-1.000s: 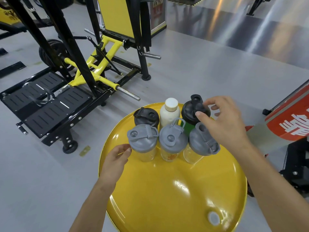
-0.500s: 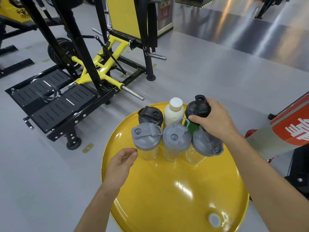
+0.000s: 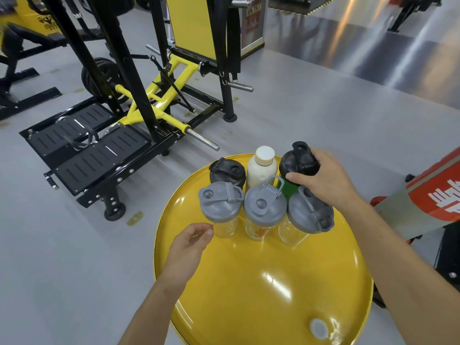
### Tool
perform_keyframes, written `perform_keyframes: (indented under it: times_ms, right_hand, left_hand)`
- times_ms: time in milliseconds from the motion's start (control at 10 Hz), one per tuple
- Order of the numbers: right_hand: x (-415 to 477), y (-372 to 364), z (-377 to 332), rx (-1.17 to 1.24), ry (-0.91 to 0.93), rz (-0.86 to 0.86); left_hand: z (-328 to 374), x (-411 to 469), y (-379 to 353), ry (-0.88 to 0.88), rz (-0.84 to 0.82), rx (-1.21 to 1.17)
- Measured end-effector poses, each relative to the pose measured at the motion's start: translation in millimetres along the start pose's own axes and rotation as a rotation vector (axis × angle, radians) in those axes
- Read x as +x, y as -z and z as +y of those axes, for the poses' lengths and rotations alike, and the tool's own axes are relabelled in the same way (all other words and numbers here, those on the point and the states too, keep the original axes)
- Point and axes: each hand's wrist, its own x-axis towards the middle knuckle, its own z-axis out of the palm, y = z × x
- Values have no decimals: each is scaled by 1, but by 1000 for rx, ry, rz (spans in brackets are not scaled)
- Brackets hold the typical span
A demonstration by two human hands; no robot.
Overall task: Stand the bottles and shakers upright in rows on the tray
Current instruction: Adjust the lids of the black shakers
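On the round yellow tray (image 3: 261, 290) stand two rows of containers. The back row holds a black shaker (image 3: 227, 171), a white bottle (image 3: 262, 168) and a green shaker with a black lid (image 3: 297, 163). My right hand (image 3: 326, 180) grips that black lid from the right. In front stand three clear shakers with grey lids: left (image 3: 220, 205), middle (image 3: 263, 210) and right (image 3: 308, 215). My left hand (image 3: 189, 247) hovers with loosely curled fingers just beside the left grey-lidded shaker, holding nothing.
A black and yellow gym machine (image 3: 119, 125) with foot plates stands on the grey floor to the left and behind the tray. A red and grey padded piece of equipment (image 3: 428, 197) lies to the right. A small grey disc (image 3: 318, 328) sits near the tray's front edge.
My right hand has closed around the black lid of the green shaker, which it only touched a second ago. My left hand stays near the left grey-lidded shaker.
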Motion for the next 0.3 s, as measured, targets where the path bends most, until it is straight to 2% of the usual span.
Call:
perform_keyframes:
  times_ms: [300]
  right_hand:
    - [-6, 4, 5, 21, -25, -12]
  left_hand:
    - [-1, -10, -12, -16, -7, 3]
